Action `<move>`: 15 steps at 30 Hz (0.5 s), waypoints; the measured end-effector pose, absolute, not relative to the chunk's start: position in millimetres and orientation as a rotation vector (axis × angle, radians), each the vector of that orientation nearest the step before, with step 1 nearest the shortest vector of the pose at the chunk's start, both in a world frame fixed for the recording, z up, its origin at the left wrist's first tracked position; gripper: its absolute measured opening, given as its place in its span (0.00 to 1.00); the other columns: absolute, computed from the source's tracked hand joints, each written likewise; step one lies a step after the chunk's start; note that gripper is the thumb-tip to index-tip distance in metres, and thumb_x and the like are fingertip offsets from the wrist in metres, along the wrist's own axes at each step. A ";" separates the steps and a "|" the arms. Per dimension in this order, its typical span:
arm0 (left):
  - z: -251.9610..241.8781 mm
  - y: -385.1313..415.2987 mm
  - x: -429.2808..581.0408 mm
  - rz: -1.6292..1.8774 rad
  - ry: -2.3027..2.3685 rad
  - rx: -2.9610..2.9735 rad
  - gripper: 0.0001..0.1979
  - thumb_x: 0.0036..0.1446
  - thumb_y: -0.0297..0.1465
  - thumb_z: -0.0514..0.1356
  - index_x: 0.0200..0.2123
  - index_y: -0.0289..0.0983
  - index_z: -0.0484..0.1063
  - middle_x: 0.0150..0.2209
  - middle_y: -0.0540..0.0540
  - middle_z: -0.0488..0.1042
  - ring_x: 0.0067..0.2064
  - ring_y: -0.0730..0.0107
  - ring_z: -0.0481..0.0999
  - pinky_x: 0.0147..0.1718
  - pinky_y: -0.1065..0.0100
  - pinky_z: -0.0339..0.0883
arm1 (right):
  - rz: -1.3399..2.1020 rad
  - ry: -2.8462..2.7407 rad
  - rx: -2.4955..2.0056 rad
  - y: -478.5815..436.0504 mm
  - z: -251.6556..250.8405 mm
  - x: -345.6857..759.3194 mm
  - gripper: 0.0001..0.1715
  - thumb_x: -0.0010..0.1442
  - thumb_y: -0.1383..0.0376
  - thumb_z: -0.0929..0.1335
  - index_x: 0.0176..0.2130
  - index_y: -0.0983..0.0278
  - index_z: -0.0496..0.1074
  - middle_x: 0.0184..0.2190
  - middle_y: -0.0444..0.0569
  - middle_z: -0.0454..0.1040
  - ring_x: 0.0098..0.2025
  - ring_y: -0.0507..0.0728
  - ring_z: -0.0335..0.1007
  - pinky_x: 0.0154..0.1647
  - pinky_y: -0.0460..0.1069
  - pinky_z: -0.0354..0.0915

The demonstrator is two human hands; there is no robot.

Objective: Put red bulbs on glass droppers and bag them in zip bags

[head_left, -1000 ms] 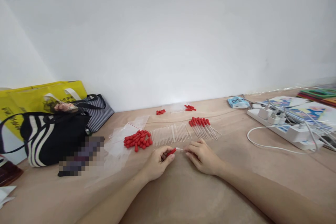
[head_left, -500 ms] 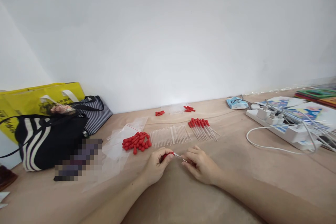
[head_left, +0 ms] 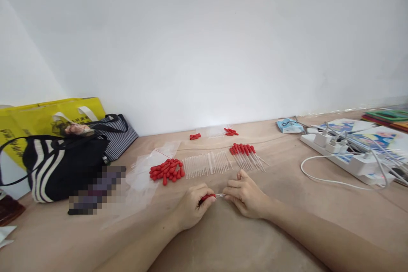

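Between my hands lies a dropper, its red rubber bulb [head_left: 208, 198] meeting a clear glass tube [head_left: 219, 195]. My left hand [head_left: 195, 205] is closed around the bulb. The fingers of my right hand [head_left: 245, 195] pinch the tube from the other side; its far end is hidden in them. Just beyond my left hand is a pile of loose red bulbs [head_left: 165, 171]. A row of clear glass tubes [head_left: 204, 165] lies to the right of that pile. Several droppers with red bulbs fitted [head_left: 246, 154] lie side by side beyond my right hand.
Clear plastic bags [head_left: 140, 191] lie left of the pile. Small red pieces [head_left: 230, 131] and more tubes [head_left: 215, 132] are near the wall. At left stand a black bag [head_left: 66, 170] and a yellow bag [head_left: 19, 123]. A white power strip [head_left: 347, 161] with cables and a blue mask [head_left: 290, 126] are at right.
The dropper has turned from slanting to nearly level, and my hands have shifted slightly. Both still grip it. The view has moved a little.
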State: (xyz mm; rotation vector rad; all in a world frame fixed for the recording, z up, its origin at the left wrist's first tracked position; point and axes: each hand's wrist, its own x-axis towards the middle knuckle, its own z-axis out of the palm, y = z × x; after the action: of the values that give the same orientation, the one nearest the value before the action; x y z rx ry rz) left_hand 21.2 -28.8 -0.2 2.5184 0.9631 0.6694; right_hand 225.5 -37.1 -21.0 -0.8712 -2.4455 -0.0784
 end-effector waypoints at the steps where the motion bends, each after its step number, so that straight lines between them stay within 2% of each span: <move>1: -0.3 -29.2 21.3 0.669 0.947 2.535 0.12 0.57 0.31 0.49 0.27 0.35 0.69 0.24 0.49 0.67 0.27 0.72 0.66 0.28 0.72 0.58 | -0.084 -2.435 -0.877 -38.0 -21.8 223.8 0.15 0.59 0.69 0.56 0.32 0.64 0.69 0.25 0.46 0.68 0.25 0.50 0.55 0.34 0.49 0.45; 8: -2.1 -31.0 20.6 0.653 0.907 2.569 0.12 0.57 0.31 0.48 0.26 0.35 0.68 0.25 0.48 0.67 0.28 0.71 0.66 0.28 0.72 0.59 | 0.023 -2.416 -0.927 -42.5 -21.5 214.1 0.14 0.59 0.69 0.56 0.29 0.64 0.67 0.25 0.46 0.68 0.27 0.50 0.57 0.34 0.49 0.46; 15: 0.9 -26.7 21.1 0.669 0.980 2.491 0.12 0.58 0.31 0.49 0.30 0.36 0.71 0.27 0.47 0.69 0.30 0.70 0.68 0.31 0.71 0.61 | 0.012 -2.433 -0.989 -36.8 -13.9 216.5 0.11 0.58 0.66 0.59 0.32 0.62 0.70 0.27 0.46 0.69 0.30 0.51 0.59 0.34 0.50 0.45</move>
State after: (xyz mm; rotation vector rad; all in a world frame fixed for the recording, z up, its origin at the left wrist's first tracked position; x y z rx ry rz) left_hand 21.1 -26.7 0.9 2.4909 0.9796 0.6692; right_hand 216.5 -36.8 -13.9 -0.9891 -2.4332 0.0120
